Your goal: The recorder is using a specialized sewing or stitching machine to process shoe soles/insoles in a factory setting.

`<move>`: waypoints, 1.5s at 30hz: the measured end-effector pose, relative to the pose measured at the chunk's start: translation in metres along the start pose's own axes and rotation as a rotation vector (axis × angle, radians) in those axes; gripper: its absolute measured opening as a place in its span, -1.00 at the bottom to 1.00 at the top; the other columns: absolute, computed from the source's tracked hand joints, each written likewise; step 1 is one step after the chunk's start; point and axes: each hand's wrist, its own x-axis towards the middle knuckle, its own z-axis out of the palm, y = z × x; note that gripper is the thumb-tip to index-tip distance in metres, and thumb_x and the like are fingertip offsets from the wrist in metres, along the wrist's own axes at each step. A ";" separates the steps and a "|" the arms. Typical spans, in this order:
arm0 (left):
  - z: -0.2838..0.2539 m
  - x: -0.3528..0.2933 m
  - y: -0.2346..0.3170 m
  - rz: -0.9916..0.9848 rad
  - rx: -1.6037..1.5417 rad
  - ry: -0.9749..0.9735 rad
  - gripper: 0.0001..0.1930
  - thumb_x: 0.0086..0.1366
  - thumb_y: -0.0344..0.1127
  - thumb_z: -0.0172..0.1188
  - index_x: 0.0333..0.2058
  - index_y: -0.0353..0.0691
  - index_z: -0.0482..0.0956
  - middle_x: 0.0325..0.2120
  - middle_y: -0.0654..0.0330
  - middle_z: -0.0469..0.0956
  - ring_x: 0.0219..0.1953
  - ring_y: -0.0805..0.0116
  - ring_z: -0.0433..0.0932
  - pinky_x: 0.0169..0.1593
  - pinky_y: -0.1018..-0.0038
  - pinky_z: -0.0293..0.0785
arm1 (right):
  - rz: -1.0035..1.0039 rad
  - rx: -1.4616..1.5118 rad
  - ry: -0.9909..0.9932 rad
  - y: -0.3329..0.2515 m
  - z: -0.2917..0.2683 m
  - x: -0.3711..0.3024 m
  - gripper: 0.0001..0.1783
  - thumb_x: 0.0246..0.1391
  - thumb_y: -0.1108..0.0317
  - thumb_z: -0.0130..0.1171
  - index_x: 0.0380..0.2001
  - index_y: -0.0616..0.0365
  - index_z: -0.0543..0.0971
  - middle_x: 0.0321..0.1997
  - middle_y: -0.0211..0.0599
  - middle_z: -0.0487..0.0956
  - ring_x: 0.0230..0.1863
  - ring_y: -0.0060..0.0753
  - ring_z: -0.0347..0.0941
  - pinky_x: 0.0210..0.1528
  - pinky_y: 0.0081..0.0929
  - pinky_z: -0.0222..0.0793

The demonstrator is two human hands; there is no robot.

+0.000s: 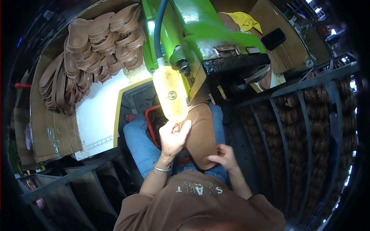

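A brown shoe sole with a patterned face is held between my two hands, its far end close under the head of a green machine. My left hand is closed on the sole's left edge, thumb on top. At the near right edge, my right hand pinches the sole between thumb and fingers. A lit yellow-white lamp on a grey cable hangs just beyond my left hand and hides part of the machine. The machine's black lower head is right of the sole's far end.
Stacked brown soles lie on the white table at left, beside cardboard. A red bin sits below. Rack bars front many brown pieces at right. A black phone and yellow cloth lie behind the machine.
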 end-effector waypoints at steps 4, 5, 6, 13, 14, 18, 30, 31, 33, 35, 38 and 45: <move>0.003 -0.004 -0.005 -0.011 -0.136 -0.049 -0.71 0.15 -0.56 0.16 -0.12 -0.44 0.43 -0.33 0.15 0.57 -0.33 0.57 0.52 -0.24 0.68 0.46 | -0.117 0.147 0.199 -0.031 -0.036 -0.003 -0.69 -0.24 0.59 0.23 -0.32 0.31 0.45 -0.34 -0.24 0.56 -0.39 -0.52 0.50 -0.30 -0.61 0.42; 0.004 -0.004 -0.005 -0.012 -0.136 -0.049 -0.71 0.15 -0.56 0.16 -0.12 -0.44 0.43 -0.33 0.15 0.57 -0.33 0.57 0.52 -0.24 0.68 0.46 | -0.142 0.188 0.277 -0.042 -0.042 0.000 -0.70 -0.23 0.58 0.22 -0.32 0.29 0.44 -0.34 -0.27 0.54 -0.38 -0.52 0.48 -0.28 -0.60 0.41; 0.006 -0.002 -0.005 -0.026 -0.159 -0.071 -0.67 0.15 -0.58 0.16 -0.09 -0.44 0.41 -0.30 0.15 0.56 -0.28 0.54 0.52 -0.18 0.65 0.45 | -0.168 0.229 0.355 -0.056 -0.044 0.004 -0.70 -0.21 0.58 0.20 -0.31 0.26 0.43 -0.35 -0.30 0.52 -0.37 -0.52 0.47 -0.27 -0.60 0.41; 0.009 0.013 0.009 -0.043 -0.088 -0.143 -0.58 0.12 -0.52 0.20 -0.01 -0.44 0.38 -0.22 0.14 0.53 -0.16 0.46 0.49 -0.02 0.53 0.40 | -0.401 0.207 0.469 -0.120 -0.046 0.068 -0.66 -0.08 0.47 0.27 -0.19 0.30 0.47 -0.24 -0.34 0.50 -0.23 -0.58 0.41 -0.17 -0.68 0.31; 0.007 0.015 0.010 -0.042 -0.023 -0.153 -0.59 0.12 -0.49 0.21 -0.03 -0.44 0.40 -0.22 0.14 0.53 -0.17 0.47 0.49 -0.03 0.53 0.40 | -0.404 0.208 0.468 -0.119 -0.056 0.069 -0.66 -0.08 0.47 0.27 -0.19 0.30 0.47 -0.24 -0.34 0.50 -0.23 -0.58 0.41 -0.17 -0.68 0.31; 0.018 0.020 0.003 0.005 0.109 -0.171 -0.64 0.11 -0.39 0.27 -0.11 -0.39 0.49 -0.29 0.17 0.56 -0.26 0.53 0.50 -0.12 0.57 0.43 | -0.431 -0.090 0.365 -0.118 -0.089 0.065 -0.72 -0.04 0.31 0.30 -0.32 0.28 0.52 -0.39 -0.41 0.54 -0.36 -0.67 0.44 -0.28 -0.69 0.33; -0.017 0.019 0.007 0.079 0.092 -0.074 -0.76 0.05 -0.46 0.30 -0.27 -0.40 0.55 -0.35 0.20 0.57 -0.31 0.53 0.49 -0.19 0.58 0.41 | -0.448 0.003 0.118 -0.159 -0.051 0.111 -0.83 0.04 0.43 0.16 -0.28 0.25 0.48 -0.32 -0.40 0.53 -0.29 -0.67 0.42 -0.20 -0.69 0.30; -0.023 0.018 0.015 0.111 0.102 -0.068 -0.73 0.02 -0.46 0.30 -0.27 -0.40 0.55 -0.34 0.20 0.57 -0.31 0.52 0.50 -0.18 0.57 0.42 | -0.419 0.018 0.063 -0.158 -0.046 0.115 -0.83 0.04 0.44 0.16 -0.28 0.25 0.48 -0.32 -0.41 0.53 -0.28 -0.67 0.42 -0.20 -0.67 0.32; -0.045 0.018 0.020 0.102 0.123 -0.044 -0.68 -0.03 -0.48 0.31 -0.24 -0.40 0.53 -0.32 0.16 0.57 -0.28 0.46 0.52 -0.14 0.55 0.42 | -0.425 0.072 0.033 -0.153 -0.029 0.116 -0.83 0.03 0.47 0.16 -0.27 0.25 0.48 -0.32 -0.40 0.53 -0.27 -0.65 0.43 -0.18 -0.65 0.33; -0.062 0.016 0.027 0.069 0.048 -0.007 -0.65 -0.06 -0.53 0.30 -0.22 -0.43 0.51 -0.31 0.11 0.57 -0.27 0.42 0.53 -0.13 0.53 0.43 | -0.485 0.132 0.039 -0.146 -0.003 0.114 -0.82 0.01 0.50 0.16 -0.26 0.24 0.49 -0.29 -0.40 0.53 -0.25 -0.63 0.43 -0.15 -0.64 0.32; -0.096 0.013 0.028 0.030 -0.053 0.055 -0.62 -0.07 -0.57 0.26 -0.20 -0.47 0.48 -0.31 0.07 0.56 -0.25 0.38 0.53 -0.10 0.52 0.42 | -0.437 0.131 -0.058 -0.135 0.023 0.111 -0.72 0.00 0.52 0.16 -0.16 0.27 0.47 -0.18 -0.36 0.53 -0.13 -0.60 0.42 -0.04 -0.63 0.29; -0.150 -0.026 -0.005 -0.125 -0.046 0.023 -0.81 0.00 -0.50 0.30 -0.45 -0.27 0.44 -0.48 0.24 0.52 -0.46 0.58 0.45 -0.36 0.65 0.39 | -0.487 -0.022 -0.054 -0.122 0.059 0.113 -0.67 -0.14 0.47 0.33 -0.24 0.26 0.52 -0.25 -0.33 0.57 -0.19 -0.63 0.45 -0.11 -0.64 0.35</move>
